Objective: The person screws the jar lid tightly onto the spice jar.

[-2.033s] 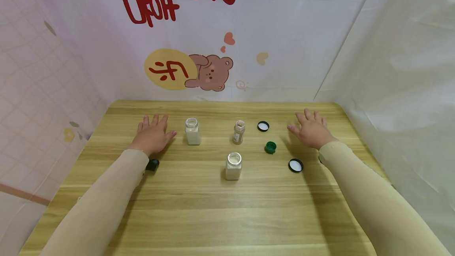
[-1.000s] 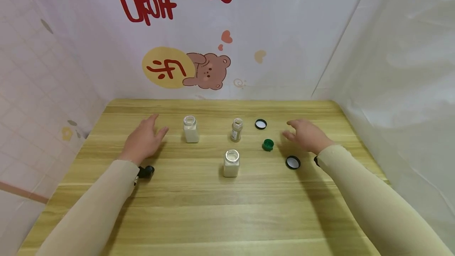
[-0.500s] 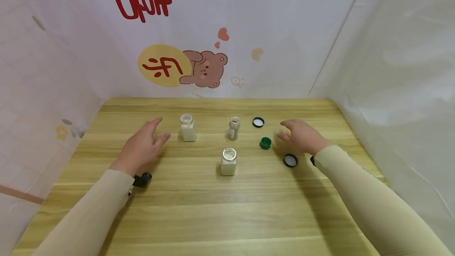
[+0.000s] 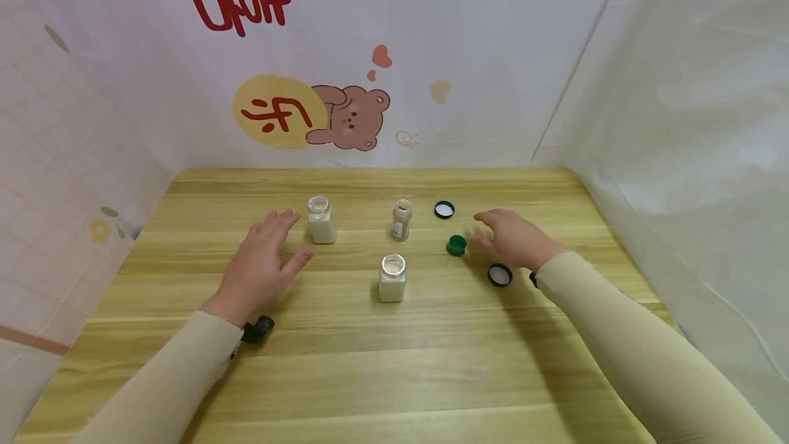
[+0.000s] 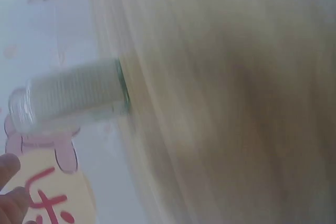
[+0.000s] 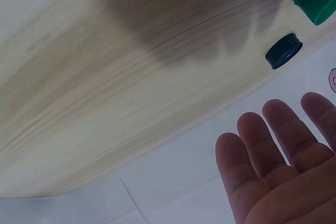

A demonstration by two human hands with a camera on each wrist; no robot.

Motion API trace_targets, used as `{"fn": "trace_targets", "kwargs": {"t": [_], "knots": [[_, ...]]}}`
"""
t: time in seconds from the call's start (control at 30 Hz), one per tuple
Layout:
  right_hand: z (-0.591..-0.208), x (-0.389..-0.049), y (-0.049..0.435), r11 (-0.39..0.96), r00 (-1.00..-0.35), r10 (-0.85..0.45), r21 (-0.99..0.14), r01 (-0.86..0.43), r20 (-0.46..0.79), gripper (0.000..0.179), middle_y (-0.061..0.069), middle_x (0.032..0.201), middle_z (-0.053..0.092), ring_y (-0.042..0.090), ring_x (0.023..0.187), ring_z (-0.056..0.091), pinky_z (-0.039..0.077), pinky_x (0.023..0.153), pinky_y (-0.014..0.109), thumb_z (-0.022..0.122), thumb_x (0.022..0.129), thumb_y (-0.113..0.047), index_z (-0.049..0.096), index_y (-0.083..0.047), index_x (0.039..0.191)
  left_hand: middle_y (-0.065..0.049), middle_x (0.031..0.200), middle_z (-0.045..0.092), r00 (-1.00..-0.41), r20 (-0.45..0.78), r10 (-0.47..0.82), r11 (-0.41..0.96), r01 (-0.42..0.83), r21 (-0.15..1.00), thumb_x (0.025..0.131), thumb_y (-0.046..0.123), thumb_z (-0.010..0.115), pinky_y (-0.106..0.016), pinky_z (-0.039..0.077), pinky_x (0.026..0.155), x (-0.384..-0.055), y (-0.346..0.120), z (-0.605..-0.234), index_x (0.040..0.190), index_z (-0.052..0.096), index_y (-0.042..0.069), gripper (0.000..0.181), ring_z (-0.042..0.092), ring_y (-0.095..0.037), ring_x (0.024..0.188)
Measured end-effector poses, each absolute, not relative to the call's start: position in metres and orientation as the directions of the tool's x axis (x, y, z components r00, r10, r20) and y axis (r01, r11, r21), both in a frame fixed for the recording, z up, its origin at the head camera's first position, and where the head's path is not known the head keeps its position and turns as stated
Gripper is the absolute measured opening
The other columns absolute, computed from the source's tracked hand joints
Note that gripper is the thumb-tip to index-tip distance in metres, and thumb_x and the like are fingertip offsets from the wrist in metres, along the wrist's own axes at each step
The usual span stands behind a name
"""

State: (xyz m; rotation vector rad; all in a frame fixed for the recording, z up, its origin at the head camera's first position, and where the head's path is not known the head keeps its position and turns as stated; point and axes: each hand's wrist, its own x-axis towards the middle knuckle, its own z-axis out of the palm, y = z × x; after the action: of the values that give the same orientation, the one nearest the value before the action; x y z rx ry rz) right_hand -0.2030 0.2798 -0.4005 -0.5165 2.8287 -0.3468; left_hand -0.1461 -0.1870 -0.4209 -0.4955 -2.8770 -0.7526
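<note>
1. Green cap (image 4: 457, 246) lies nearest the right hand (image 4: 514, 237), toward the desk's (image 4: 370, 368) far edge; that grip is released, empty.
2. Leftmost open jar (image 4: 322, 226) stands toward the far-left corner, beside the left hand (image 4: 259, 262), grip likewise empty.
3. A careless brush there could topple it.

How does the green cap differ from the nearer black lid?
The green cap is green throughout; the nearer black lid has a pale inside. The green cap looks taller, the nearer black lid flatter. The green cap lies farther left than the nearer black lid. Both rest on the table, off any jar.
</note>
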Motion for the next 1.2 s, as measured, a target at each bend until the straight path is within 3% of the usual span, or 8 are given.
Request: {"fn": "trace_targets", "kwargs": {"t": [0.47, 0.93, 1.2], "knots": [[-0.401, -0.203, 0.272, 0.914, -0.885, -0.385, -0.239, -0.328, -0.260, 0.066, 0.029, 0.153, 0.053, 0.048, 0.143, 0.050, 0.042, 0.118, 0.062, 0.064, 0.106, -0.041, 0.049, 0.002, 0.153, -0.013, 0.167, 0.042, -0.886, 0.177, 0.429, 0.766, 0.460, 0.448, 0.098, 0.052, 0.071, -0.061, 0.022, 0.129, -0.134, -0.147, -0.425, 0.157, 0.045, 0.007, 0.079, 0.030, -0.039, 0.160], [-0.401, -0.186, 0.277, 0.925, -0.840, -0.380, -0.150, -0.349, -0.387, 0.080, 0.024, 0.139, 0.061, 0.040, 0.122, 0.064, 0.054, 0.105, 0.056, 0.078, 0.092, -0.055, 0.057, -0.002, 0.147, -0.015, 0.162, 0.049, -0.865, 0.142, 0.482, 0.756, 0.492, 0.432, 0.093, 0.061, 0.073, -0.056, 0.023, 0.131, -0.135, -0.124, -0.433, 0.158, 0.045, 0.010, 0.088, 0.034, -0.040, 0.158], [-0.399, -0.181, 0.286, 0.930, -0.830, -0.367, -0.130, -0.345, -0.419, 0.079, 0.020, 0.129, 0.066, 0.032, 0.112, 0.066, 0.056, 0.098, 0.051, 0.088, 0.083, -0.049, 0.062, -0.001, 0.140, -0.014, 0.163, 0.048, -0.853, 0.097, 0.512, 0.752, 0.500, 0.429, 0.093, 0.062, 0.073, -0.056, 0.024, 0.130, -0.138, -0.108, -0.435, 0.157, 0.047, 0.011, 0.086, 0.036, -0.041, 0.157]]}}
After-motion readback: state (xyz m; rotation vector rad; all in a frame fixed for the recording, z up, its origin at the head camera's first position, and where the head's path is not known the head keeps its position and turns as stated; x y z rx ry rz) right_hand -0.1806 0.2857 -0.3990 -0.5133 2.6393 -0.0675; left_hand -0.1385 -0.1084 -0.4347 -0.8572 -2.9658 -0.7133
